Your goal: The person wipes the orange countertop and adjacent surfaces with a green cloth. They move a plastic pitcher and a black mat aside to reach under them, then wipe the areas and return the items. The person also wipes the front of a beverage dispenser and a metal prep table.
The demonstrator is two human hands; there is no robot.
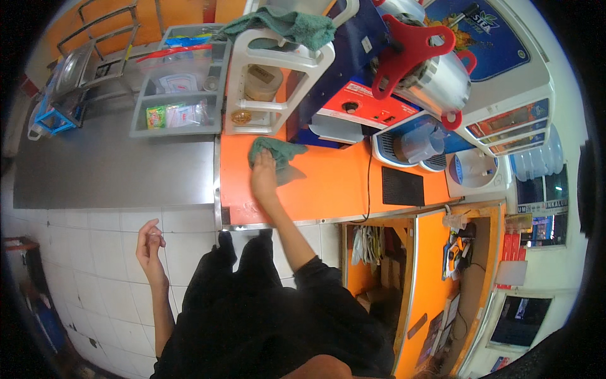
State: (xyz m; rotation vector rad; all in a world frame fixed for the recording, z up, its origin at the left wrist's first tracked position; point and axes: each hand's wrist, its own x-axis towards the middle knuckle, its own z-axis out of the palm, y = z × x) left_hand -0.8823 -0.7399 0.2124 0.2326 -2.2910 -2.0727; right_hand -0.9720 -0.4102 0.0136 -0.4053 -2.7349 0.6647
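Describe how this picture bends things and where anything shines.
Head view: the floor tiles bow toward the dark rim; the steel table has a soft sheen, the silver pot brighter highlights; the green cloth under the right hand looks matte.

The right hand (265,174) is held at twelve o'clock from the torso (271,328), palm turned down, its fingers pointed toward twelve; how far the fingertips are bent cannot be made out. The right forearm (290,234) is stretched toward eleven o'clock, bared below a short black sleeve (314,271). The left hand (151,246) is held out at ten o'clock from the torso, its fingers loosely curled and pointed toward twelve. The left forearm (164,312) is raised almost straight toward twelve and is also bared. The two hands are kept well apart.
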